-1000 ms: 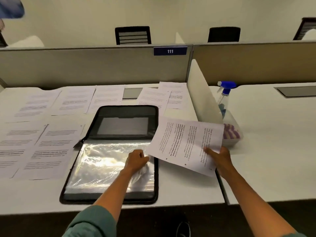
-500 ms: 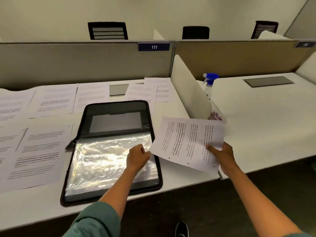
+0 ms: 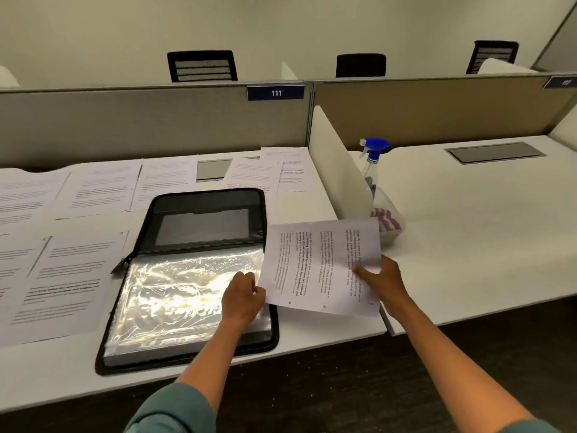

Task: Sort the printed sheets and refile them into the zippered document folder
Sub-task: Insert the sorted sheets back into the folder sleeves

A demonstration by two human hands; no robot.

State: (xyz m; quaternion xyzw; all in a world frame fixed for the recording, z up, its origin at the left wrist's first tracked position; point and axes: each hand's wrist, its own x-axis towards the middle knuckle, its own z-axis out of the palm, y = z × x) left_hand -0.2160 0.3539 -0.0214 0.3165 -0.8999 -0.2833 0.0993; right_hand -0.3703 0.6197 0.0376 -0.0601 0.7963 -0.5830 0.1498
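Fingers of the right hand [image 3: 385, 284] are pinching a thin white printed sheet [image 3: 321, 265], thumb lying on top, holding it just above the desk [image 3: 468, 245] beside the folder [image 3: 193, 276]. Curled fingers of the left hand [image 3: 243, 300] are gripping the right edge of a glossy, crinkled clear plastic sleeve [image 3: 175, 292] inside the open black zippered folder, which is lying flat on the smooth white desk. Rectangular printed pages [image 3: 71, 270] are lying in rows left of and behind the folder. Behind the held sheet, a clear spray bottle [image 3: 373, 164] with a blue nozzle is standing beside a white divider [image 3: 337, 170].
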